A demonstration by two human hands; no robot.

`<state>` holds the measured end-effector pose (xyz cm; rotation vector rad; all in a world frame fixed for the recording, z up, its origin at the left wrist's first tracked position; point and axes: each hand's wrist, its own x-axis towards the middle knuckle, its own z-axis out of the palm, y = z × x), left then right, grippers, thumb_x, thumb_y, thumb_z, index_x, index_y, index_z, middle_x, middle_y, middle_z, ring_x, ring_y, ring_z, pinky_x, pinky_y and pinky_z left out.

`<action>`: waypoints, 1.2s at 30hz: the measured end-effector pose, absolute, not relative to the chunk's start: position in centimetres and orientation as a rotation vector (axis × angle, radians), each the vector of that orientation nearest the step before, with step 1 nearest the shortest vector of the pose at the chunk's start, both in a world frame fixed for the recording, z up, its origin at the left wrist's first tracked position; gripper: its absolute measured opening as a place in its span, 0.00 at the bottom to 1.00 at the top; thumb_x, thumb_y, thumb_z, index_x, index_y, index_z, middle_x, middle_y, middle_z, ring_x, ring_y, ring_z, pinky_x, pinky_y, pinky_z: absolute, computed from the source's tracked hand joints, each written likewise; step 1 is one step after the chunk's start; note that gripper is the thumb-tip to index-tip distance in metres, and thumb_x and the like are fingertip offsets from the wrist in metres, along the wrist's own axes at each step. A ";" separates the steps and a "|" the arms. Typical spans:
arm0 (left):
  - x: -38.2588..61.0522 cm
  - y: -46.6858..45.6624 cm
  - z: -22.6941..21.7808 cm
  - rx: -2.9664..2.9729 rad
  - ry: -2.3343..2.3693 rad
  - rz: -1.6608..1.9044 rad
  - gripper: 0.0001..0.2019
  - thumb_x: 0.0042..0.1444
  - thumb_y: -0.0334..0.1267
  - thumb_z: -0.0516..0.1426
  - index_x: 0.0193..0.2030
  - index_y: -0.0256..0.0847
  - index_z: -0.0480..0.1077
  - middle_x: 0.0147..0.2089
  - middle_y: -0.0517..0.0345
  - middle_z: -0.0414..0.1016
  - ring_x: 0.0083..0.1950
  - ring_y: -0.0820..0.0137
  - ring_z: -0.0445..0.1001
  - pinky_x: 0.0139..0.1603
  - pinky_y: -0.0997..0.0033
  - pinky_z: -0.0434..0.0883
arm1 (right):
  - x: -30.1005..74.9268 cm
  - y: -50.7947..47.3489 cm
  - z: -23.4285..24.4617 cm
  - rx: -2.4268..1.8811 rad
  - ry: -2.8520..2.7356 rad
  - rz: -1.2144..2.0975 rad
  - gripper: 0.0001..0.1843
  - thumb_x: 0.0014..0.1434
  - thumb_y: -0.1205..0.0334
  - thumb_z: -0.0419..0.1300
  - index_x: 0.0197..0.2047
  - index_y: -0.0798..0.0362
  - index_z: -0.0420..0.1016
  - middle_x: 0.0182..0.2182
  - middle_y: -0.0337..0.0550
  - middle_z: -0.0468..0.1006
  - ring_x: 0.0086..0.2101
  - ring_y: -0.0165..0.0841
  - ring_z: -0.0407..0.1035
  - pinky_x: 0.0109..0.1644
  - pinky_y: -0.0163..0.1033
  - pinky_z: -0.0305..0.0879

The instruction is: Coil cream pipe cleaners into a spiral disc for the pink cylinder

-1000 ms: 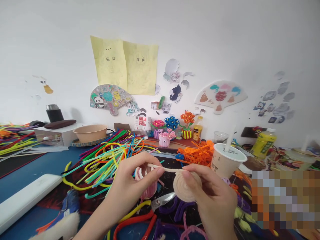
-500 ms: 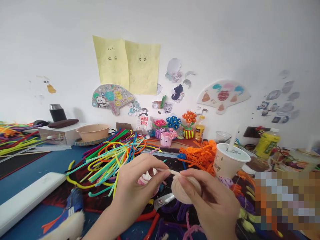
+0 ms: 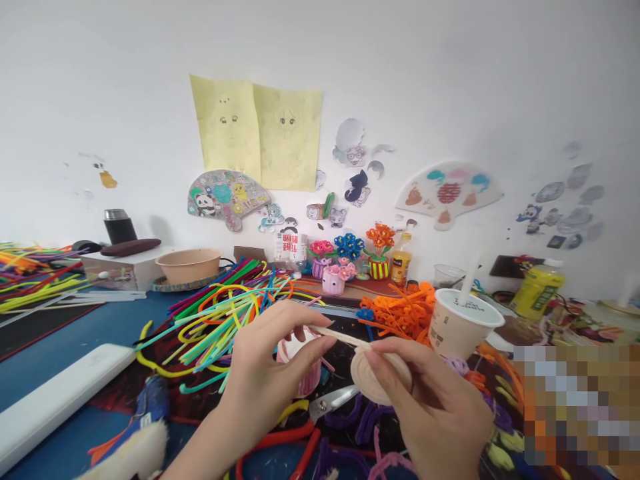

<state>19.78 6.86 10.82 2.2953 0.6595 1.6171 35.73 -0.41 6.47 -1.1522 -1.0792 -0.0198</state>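
My right hand (image 3: 433,400) grips a flat cream coil (image 3: 377,377), a pipe cleaner wound into a spiral disc, between thumb and fingers. From the coil's top edge a straight cream strand (image 3: 345,337) runs left into the pinch of my left hand (image 3: 280,360). Behind the left fingers stands a small pink-and-white striped pot (image 3: 307,377), partly hidden. Below the coil lie scissors (image 3: 333,402) with red and yellow handles, their blades pointing toward my right hand.
Loose colourful pipe cleaners (image 3: 235,327) spread left of centre; orange ones (image 3: 400,310) pile at right beside a paper cup (image 3: 463,327) with a straw. Finished pipe-cleaner flower pots (image 3: 333,280) line the back. A white bar (image 3: 65,407) and a glue gun (image 3: 145,420) lie at left.
My hands have drawn slightly apart, with the right hand and coil shifting right. A longer stretch of cream strand shows between them.
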 end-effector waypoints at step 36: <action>20.1 7.2 10.2 2.494 0.481 1.590 0.04 0.58 0.31 0.64 0.40 0.39 0.77 0.39 0.56 0.79 0.43 0.68 0.75 0.45 0.70 0.69 | 35.8 0.1 6.8 -1.142 -1.050 0.217 0.03 0.53 0.59 0.70 0.28 0.47 0.82 0.23 0.33 0.80 0.23 0.28 0.72 0.29 0.28 0.67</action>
